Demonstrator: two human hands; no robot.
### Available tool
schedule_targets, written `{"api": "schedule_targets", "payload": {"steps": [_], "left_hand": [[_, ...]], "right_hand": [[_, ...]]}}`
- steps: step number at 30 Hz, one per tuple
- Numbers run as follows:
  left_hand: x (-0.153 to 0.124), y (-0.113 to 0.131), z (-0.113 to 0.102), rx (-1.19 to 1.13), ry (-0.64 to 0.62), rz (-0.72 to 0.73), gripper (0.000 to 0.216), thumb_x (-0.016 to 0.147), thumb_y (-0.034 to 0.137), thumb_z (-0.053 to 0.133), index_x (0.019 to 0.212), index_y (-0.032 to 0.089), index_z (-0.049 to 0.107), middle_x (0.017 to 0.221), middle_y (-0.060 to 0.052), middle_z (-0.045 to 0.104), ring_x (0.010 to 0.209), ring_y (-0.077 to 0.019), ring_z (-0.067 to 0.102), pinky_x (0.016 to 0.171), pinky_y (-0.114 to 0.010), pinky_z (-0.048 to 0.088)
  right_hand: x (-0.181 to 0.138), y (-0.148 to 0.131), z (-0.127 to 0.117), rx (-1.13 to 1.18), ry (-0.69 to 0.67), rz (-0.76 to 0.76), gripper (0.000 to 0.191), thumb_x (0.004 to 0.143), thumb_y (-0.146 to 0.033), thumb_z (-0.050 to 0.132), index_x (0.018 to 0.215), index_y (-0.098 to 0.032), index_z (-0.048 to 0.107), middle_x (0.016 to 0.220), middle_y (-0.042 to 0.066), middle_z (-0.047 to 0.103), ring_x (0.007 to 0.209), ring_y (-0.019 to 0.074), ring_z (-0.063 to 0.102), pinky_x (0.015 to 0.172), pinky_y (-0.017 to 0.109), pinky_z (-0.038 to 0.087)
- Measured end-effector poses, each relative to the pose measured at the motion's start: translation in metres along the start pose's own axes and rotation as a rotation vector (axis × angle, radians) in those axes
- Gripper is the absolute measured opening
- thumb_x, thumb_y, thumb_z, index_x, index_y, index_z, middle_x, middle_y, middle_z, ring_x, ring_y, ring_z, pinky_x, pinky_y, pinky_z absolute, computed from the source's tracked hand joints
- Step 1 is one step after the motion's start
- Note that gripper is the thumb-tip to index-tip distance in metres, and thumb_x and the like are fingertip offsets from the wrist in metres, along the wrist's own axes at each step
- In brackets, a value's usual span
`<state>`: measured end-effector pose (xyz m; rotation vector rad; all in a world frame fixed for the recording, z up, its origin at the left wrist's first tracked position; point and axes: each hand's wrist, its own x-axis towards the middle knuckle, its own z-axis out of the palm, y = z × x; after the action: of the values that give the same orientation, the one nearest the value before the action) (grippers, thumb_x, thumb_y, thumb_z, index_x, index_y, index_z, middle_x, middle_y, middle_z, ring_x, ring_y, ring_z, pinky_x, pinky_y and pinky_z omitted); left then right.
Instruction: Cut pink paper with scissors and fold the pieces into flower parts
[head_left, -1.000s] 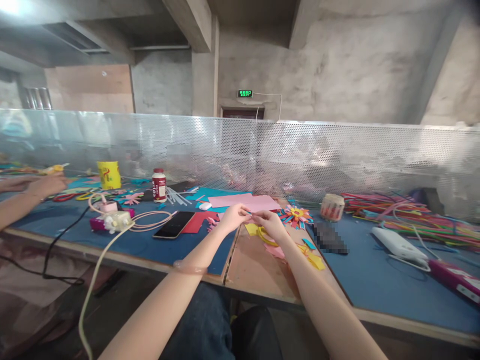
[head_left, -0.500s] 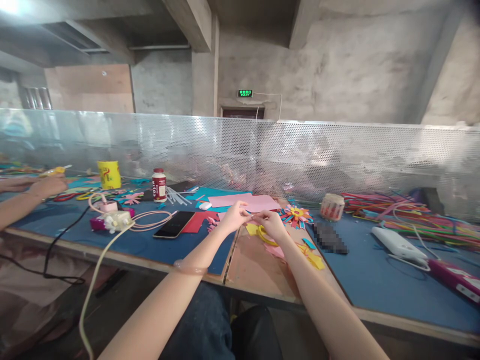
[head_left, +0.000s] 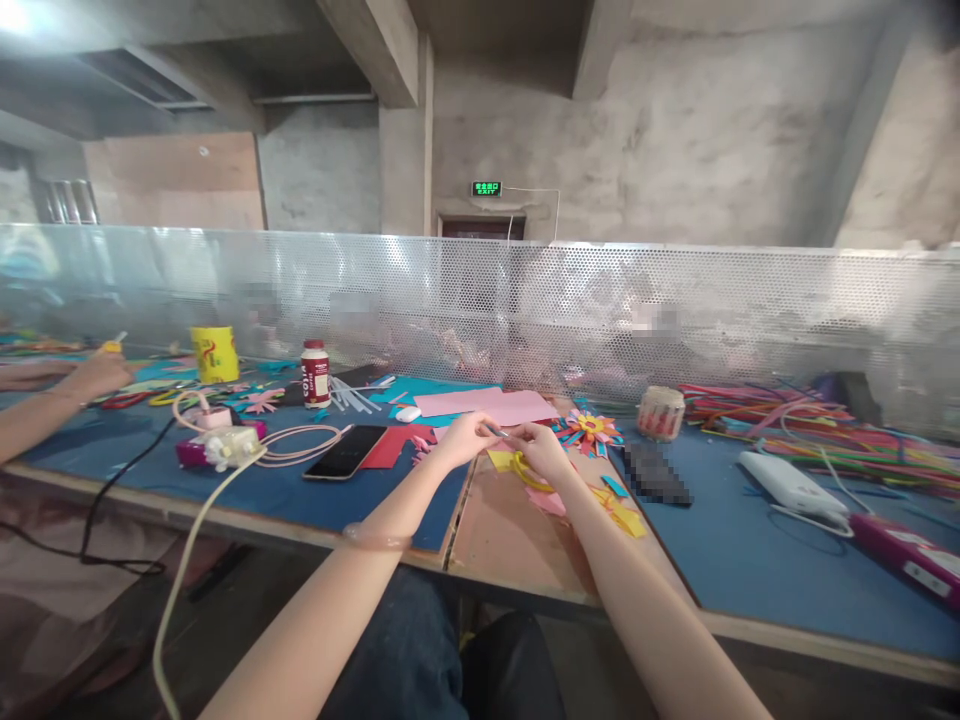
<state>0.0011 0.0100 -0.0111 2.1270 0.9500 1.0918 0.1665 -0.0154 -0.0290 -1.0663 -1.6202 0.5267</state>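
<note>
My left hand [head_left: 471, 440] and my right hand [head_left: 541, 450] meet fingertip to fingertip above the table, both pinched closed. Something small is between them, too small to name. Below my right hand lie a yellow ring-shaped piece [head_left: 523, 470] and pink paper scraps [head_left: 546, 501]. Yellow scraps [head_left: 626, 518] rest farther right. A layered paper flower [head_left: 591, 430] with a yellow and pink centre sits just beyond my right hand. Behind both hands a pink sheet [head_left: 487, 405] lies over blue sheets. Pink cut pieces [head_left: 424, 448] are left of my left hand.
To the left lie a phone [head_left: 346, 452], red paper [head_left: 388, 448], a bottle [head_left: 316, 374], a yellow tin [head_left: 215, 354] and a power strip with cables [head_left: 221, 445]. A co-worker's hand [head_left: 101, 375] holds a yellow tool. Rightward are a jar [head_left: 661, 414], coloured strips [head_left: 780, 430] and a white device [head_left: 791, 485].
My fingertips have drawn slightly apart while staying pinched. The co-worker's hand at far left has shifted with its tool. The whole view has moved slightly.
</note>
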Motion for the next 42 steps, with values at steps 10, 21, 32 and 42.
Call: {"api": "schedule_targets", "payload": {"steps": [10,21,32,42], "left_hand": [[-0.001,0.003,-0.003,0.114,0.026,0.011,0.013,0.067,0.021,0.06,0.074,0.013,0.068,0.076,-0.009,0.069,0.072,-0.0205,0.063,0.064,-0.027,0.046],[-0.004,0.009,-0.004,0.24,0.102,-0.001,0.01,0.065,0.022,0.063,0.068,0.015,0.07,0.071,-0.009,0.069,0.067,-0.0205,0.062,0.06,-0.027,0.042],[0.003,-0.006,-0.007,0.181,0.21,-0.063,0.015,0.072,0.021,0.055,0.074,0.013,0.068,0.071,-0.007,0.068,0.071,-0.0183,0.061,0.066,-0.027,0.045],[0.004,-0.006,-0.006,0.085,0.185,-0.088,0.017,0.075,0.024,0.054,0.079,0.013,0.066,0.071,-0.006,0.067,0.071,-0.0185,0.061,0.066,-0.028,0.045]], "right_hand": [[0.002,0.003,0.0,-0.044,-0.04,-0.044,0.019,0.069,-0.032,0.057,0.069,-0.015,0.065,0.065,0.001,0.063,0.06,0.0137,0.053,0.058,0.024,0.039],[0.002,0.004,0.005,-0.325,0.141,-0.13,0.012,0.07,-0.025,0.061,0.065,-0.017,0.068,0.091,0.01,0.055,0.093,0.024,0.047,0.083,0.036,0.034],[0.006,0.02,0.006,-0.484,0.289,-0.352,0.017,0.082,-0.023,0.048,0.089,-0.018,0.064,0.093,0.009,0.052,0.093,0.0227,0.046,0.085,0.037,0.036],[-0.002,0.005,0.009,-0.47,0.062,-0.369,0.022,0.076,-0.029,0.061,0.096,-0.021,0.064,0.093,0.006,0.061,0.09,0.0211,0.049,0.084,0.035,0.037]]}}
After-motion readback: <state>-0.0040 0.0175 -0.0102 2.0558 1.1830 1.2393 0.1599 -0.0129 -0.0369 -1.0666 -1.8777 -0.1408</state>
